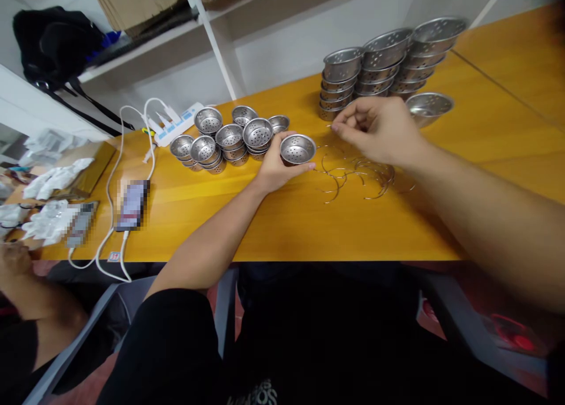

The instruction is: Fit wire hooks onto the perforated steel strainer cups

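My left hand [274,168] is closed around the side of a small perforated metal cup [298,150], its open top facing up. To its right, my right hand [375,128] pinches thumb and forefinger together above the table. A short bit of thin wire [328,126] sticks out from those fingertips; the rest of it is hidden. Several loose curved wires [338,184] lie scattered on the table beneath and in front of my right hand. Behind that hand, a larger perforated metal bowl [429,108] stands by itself.
Stacks of larger perforated bowls [383,69] stand at the back right. Small perforated cups [229,137] are grouped left of my hands. A power strip [179,125], cables and a phone [132,205] lie further left. Another person's arm [39,293] rests at the far left.
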Demonstrator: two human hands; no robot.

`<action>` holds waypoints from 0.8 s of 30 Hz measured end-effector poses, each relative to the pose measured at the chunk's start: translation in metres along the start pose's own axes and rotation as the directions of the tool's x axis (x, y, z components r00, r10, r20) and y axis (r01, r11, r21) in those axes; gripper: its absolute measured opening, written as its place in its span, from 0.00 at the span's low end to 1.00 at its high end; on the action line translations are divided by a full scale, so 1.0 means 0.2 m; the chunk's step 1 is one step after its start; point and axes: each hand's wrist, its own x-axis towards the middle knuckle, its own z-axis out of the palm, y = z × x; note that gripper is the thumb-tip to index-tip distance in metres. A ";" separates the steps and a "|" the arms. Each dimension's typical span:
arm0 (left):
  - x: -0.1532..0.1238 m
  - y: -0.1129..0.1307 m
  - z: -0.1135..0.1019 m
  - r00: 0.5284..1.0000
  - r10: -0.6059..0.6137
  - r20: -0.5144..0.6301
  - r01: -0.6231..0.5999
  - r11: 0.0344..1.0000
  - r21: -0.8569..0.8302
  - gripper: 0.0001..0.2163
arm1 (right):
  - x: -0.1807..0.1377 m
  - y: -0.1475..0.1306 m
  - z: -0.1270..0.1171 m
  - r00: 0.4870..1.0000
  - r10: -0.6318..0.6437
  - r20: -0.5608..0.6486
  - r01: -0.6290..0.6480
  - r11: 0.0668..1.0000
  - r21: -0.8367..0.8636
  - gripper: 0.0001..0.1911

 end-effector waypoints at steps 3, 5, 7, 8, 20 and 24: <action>-0.01 0.03 0.00 1.000 0.005 0.008 -0.005 0.999 0.043 0.47 | 0.02 -0.05 0.02 0.999 -0.028 0.041 0.030 0.998 -0.050 0.08; -0.01 0.04 0.00 1.000 0.005 -0.001 -0.005 0.999 0.052 0.46 | 0.05 -0.08 0.03 0.996 -0.044 0.075 0.049 0.996 -0.080 0.12; -0.01 0.04 0.00 1.000 -0.011 -0.011 0.012 0.998 0.058 0.46 | 0.08 -0.11 0.04 0.994 -0.041 0.097 0.051 0.994 -0.100 0.18; -0.01 0.04 0.00 1.000 -0.020 -0.016 0.021 0.998 0.061 0.46 | 0.10 -0.11 0.06 0.995 -0.032 0.096 0.041 0.994 -0.101 0.20; 0.02 -0.03 0.03 0.999 0.042 -0.007 -0.041 0.995 0.088 0.43 | 0.17 0.11 0.17 0.996 0.059 -0.059 -0.058 0.998 0.032 0.22; 0.00 0.03 0.02 0.997 0.054 -0.049 -0.045 0.984 0.171 0.42 | 0.16 0.15 0.18 0.998 0.041 -0.043 -0.037 0.995 0.094 0.19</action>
